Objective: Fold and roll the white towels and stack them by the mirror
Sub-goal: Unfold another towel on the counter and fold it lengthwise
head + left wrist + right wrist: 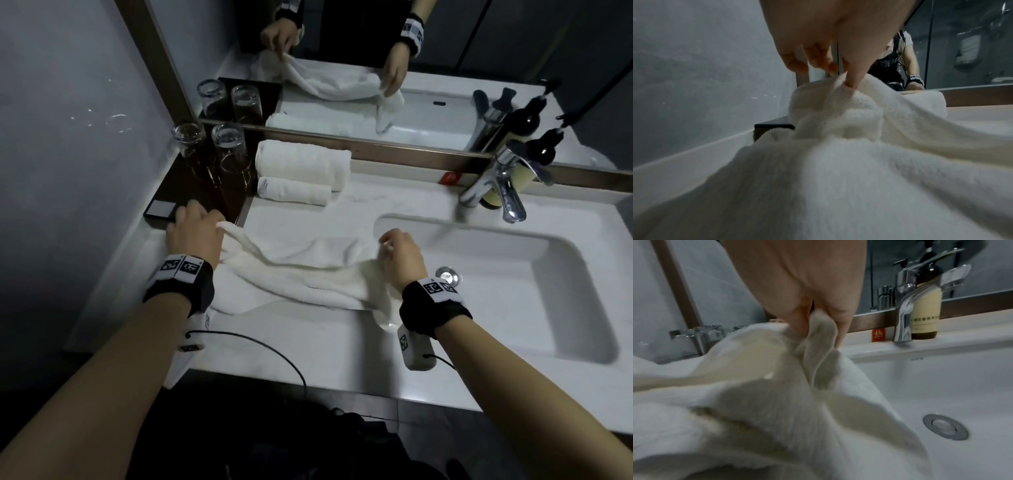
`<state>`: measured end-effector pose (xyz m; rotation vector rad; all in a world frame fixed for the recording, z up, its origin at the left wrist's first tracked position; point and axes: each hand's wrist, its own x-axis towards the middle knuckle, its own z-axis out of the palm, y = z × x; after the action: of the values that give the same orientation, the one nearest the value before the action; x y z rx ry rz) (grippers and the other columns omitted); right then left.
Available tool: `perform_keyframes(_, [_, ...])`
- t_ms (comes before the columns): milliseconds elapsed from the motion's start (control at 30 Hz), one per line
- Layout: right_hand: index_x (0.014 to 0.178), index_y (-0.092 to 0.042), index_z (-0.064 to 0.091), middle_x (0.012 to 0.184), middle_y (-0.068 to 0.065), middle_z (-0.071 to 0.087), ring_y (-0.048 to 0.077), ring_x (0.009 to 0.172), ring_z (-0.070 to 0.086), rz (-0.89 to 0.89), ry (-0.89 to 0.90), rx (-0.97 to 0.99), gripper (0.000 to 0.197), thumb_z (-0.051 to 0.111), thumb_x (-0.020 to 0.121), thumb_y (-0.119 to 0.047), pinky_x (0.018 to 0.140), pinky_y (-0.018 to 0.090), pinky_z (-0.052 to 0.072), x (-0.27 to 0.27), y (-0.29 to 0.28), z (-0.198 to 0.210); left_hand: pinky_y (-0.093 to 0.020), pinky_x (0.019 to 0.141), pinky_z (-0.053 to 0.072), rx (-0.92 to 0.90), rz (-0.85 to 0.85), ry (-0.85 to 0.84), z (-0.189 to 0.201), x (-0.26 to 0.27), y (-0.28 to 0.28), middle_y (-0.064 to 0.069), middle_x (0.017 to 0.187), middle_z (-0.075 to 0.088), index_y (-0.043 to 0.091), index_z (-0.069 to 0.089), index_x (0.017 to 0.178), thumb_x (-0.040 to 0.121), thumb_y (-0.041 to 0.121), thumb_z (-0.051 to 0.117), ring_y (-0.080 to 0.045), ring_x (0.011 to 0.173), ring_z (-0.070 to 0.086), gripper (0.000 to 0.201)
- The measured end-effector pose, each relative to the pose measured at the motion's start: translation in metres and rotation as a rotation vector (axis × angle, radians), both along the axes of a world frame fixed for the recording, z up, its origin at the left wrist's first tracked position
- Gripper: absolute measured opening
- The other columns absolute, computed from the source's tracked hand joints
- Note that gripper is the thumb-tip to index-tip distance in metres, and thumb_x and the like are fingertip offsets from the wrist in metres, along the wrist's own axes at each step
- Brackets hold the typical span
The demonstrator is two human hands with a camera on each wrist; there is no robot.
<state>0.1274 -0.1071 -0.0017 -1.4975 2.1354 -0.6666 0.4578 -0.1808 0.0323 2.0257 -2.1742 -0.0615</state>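
The left hand (193, 236) is pinching one corner of the loose white towel (301, 274) between thumb and fingertips (856, 78), holding it up just beside the front edge of the dark tray (181, 195) at the worktop's left side. The right hand (402, 255) is pinching the opposite corner, a thin fold of cloth caught between its fingers (842, 321), and is hanging over the left rim of the sink basin (548, 260). Between the two hands the towel is sagging in loose folds, its lower part lying on the white worktop (274, 356) near the front edge and its right end drooping toward the basin beside the drain (448, 275). Two rolled towels (301, 171) are lying at the back of the worktop, the larger one against the mirror (342, 51) frame and the smaller one touching it in front, both just beside the tray. Two upturned glasses (229, 150) are standing on the tray's rear half. A chrome tap (496, 188) is rising at the sink's back edge, with a soap bottle (926, 308) standing just behind it and a small red tag (451, 178) sitting on the ledge to its left.
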Motion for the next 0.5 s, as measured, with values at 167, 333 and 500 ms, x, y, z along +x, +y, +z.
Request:
perform_keyframes(167, [0.113, -0.003, 0.056, 0.119, 0.019, 0.05, 0.036, 0.111, 0.046, 0.057, 0.098, -0.129, 0.029, 0.051, 0.085, 0.002, 0.094, 0.035, 0.036, 0.003, -0.003, -0.001, -0.044, 0.066, 0.046, -0.015, 0.12, 0.271, 0.01, -0.013, -0.017, -0.017, 0.09, 0.06, 0.012, 0.043, 0.105, 0.095, 0.02, 0.044, -0.039, 0.081, 0.059, 0.013])
perform_keyframes(333, [0.133, -0.016, 0.043, 0.133, 0.01, 0.049, 0.029, 0.122, 0.047, 0.391, 0.035, 0.178, 0.053, 0.062, 0.084, -0.026, 0.1, 0.042, 0.04, 0.027, 0.007, -0.011, -0.047, 0.1, 0.042, 0.112, -0.027, 0.456, -0.015, -0.028, -0.017, -0.019, 0.146, 0.034, 0.021, 0.017, 0.145, 0.09, 0.016, 0.057, -0.035, 0.13, 0.039, 0.068])
perform_keyframes(500, [0.147, -0.035, 0.005, 0.158, 0.002, 0.004, 0.028, 0.146, -0.001, 0.557, 0.253, 0.396, 0.103, 0.067, 0.069, -0.06, 0.113, 0.061, 0.01, 0.047, 0.015, -0.033, -0.053, 0.11, 0.021, 0.194, -0.178, 0.047, -0.039, -0.041, -0.004, -0.01, 0.157, 0.004, 0.038, 0.009, 0.147, 0.085, 0.043, 0.058, -0.03, 0.143, 0.012, 0.079])
